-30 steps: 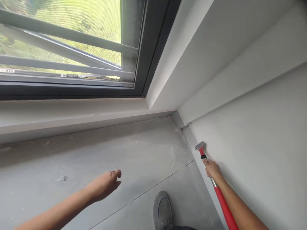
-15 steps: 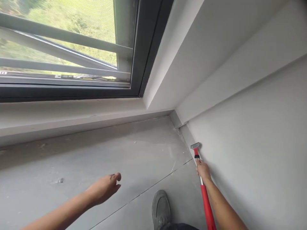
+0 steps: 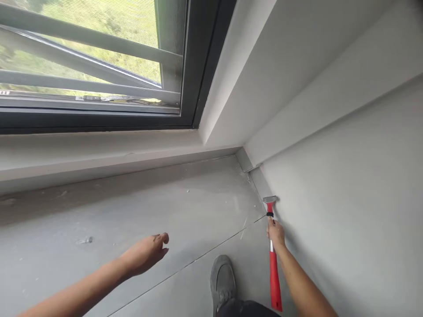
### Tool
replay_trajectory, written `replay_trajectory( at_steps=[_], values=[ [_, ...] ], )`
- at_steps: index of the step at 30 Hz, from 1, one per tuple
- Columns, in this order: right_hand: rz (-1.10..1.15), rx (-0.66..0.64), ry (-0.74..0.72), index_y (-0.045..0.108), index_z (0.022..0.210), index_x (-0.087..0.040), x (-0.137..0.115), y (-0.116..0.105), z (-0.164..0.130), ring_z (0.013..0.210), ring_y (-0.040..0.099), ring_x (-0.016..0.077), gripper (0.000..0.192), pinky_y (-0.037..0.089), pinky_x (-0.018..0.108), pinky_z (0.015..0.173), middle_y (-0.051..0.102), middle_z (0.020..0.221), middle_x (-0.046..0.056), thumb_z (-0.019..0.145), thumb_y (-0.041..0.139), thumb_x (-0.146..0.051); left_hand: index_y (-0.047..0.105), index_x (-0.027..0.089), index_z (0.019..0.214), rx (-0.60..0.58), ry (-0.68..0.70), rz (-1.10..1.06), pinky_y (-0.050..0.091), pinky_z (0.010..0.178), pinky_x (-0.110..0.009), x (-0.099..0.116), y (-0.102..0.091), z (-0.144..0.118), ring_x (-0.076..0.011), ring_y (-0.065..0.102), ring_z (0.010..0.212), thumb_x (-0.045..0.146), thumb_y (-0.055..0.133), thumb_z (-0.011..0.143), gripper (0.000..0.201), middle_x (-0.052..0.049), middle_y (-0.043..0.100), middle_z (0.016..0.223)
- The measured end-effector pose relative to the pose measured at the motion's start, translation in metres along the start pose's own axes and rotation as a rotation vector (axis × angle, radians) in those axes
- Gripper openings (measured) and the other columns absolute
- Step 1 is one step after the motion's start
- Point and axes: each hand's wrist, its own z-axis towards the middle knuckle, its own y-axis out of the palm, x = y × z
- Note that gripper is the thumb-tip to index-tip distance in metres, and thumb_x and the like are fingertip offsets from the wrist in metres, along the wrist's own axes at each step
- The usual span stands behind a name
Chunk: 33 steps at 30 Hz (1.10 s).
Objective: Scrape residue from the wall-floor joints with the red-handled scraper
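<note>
My right hand (image 3: 275, 233) grips a long-handled scraper (image 3: 272, 268) with a red handle and a metal shaft. Its small metal blade head (image 3: 269, 199) rests against the grey skirting (image 3: 261, 182) where the floor meets the right wall. My left hand (image 3: 147, 254) hovers over the grey floor tiles (image 3: 132, 211), palm down, fingers loosely together, holding nothing. My grey shoe (image 3: 223, 281) stands on the floor between my two arms.
A dark-framed window (image 3: 99, 66) with a mesh screen sits above a low pale ledge (image 3: 99, 154) at the back. The white wall (image 3: 346, 176) runs along the right. White specks and dust lie on the tiles near the corner (image 3: 246, 167).
My right hand and the scraper have drawn slightly left, the handle swinging more upright; the blade stays on the skirting. My left hand has barely shifted.
</note>
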Motion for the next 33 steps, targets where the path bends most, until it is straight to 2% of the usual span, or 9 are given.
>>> replay_trajectory(
  at_steps=[5, 11, 15, 21, 27, 33],
  values=[
    [0.072, 0.0, 0.06, 0.044, 0.056, -0.021, 0.009, -0.001, -0.009, 0.032, 0.047, 0.0139, 0.042, 0.036, 0.027, 0.037, 0.049, 0.039, -0.001, 0.076, 0.036, -0.057, 0.047, 0.021, 0.09, 0.009, -0.004, -0.018, 0.041, 0.062, -0.032, -0.002, -0.005, -0.002, -0.0201, 0.058, 0.071, 0.036, 0.029, 0.078, 0.027, -0.007, 0.063, 0.084],
    [0.18, 0.022, 0.138, 0.044, 0.058, -0.02, -0.013, 0.018, -0.001, 0.031, 0.047, 0.0144, 0.037, 0.035, 0.027, 0.035, 0.05, 0.041, 0.0, 0.076, 0.039, -0.051, 0.047, 0.02, 0.092, -0.013, 0.027, 0.001, 0.042, 0.064, -0.032, 0.005, -0.004, 0.002, -0.0207, 0.058, 0.074, 0.036, 0.03, 0.078, 0.027, -0.008, 0.063, 0.087],
    [0.221, 0.009, 0.148, 0.047, 0.061, -0.02, -0.016, 0.019, 0.007, 0.031, 0.047, 0.0132, 0.034, 0.036, 0.025, 0.035, 0.049, 0.04, -0.002, 0.074, 0.043, -0.052, 0.048, 0.021, 0.093, -0.047, 0.009, 0.021, 0.042, 0.065, -0.033, 0.014, -0.001, 0.002, -0.0215, 0.059, 0.076, 0.036, 0.03, 0.077, 0.028, -0.008, 0.063, 0.09],
    [0.178, 0.021, 0.098, 0.048, 0.061, -0.019, 0.005, 0.011, -0.006, 0.033, 0.048, 0.0133, 0.041, 0.036, 0.025, 0.035, 0.05, 0.042, -0.002, 0.074, 0.038, -0.057, 0.049, 0.02, 0.092, -0.02, 0.013, 0.025, 0.043, 0.064, -0.033, 0.009, 0.0, -0.007, -0.021, 0.059, 0.075, 0.034, 0.03, 0.077, 0.028, -0.008, 0.064, 0.088],
    [0.151, 0.016, 0.081, 0.046, 0.059, -0.02, -0.007, 0.016, -0.001, 0.036, 0.05, 0.0141, 0.04, 0.038, 0.026, 0.039, 0.052, 0.044, 0.0, 0.077, 0.036, -0.054, 0.049, 0.02, 0.092, 0.006, 0.009, 0.044, 0.043, 0.066, -0.033, 0.006, 0.001, -0.006, -0.0217, 0.059, 0.077, 0.034, 0.03, 0.077, 0.028, -0.01, 0.063, 0.09],
    [0.084, 0.026, 0.078, 0.047, 0.058, -0.02, 0.003, 0.018, -0.002, 0.036, 0.051, 0.0151, 0.042, 0.038, 0.027, 0.041, 0.053, 0.043, 0.001, 0.078, 0.034, -0.054, 0.049, 0.019, 0.094, -0.007, 0.038, 0.04, 0.043, 0.064, -0.032, 0.012, 0.002, -0.002, -0.021, 0.059, 0.075, 0.034, 0.03, 0.078, 0.029, -0.01, 0.064, 0.091]
  ],
)
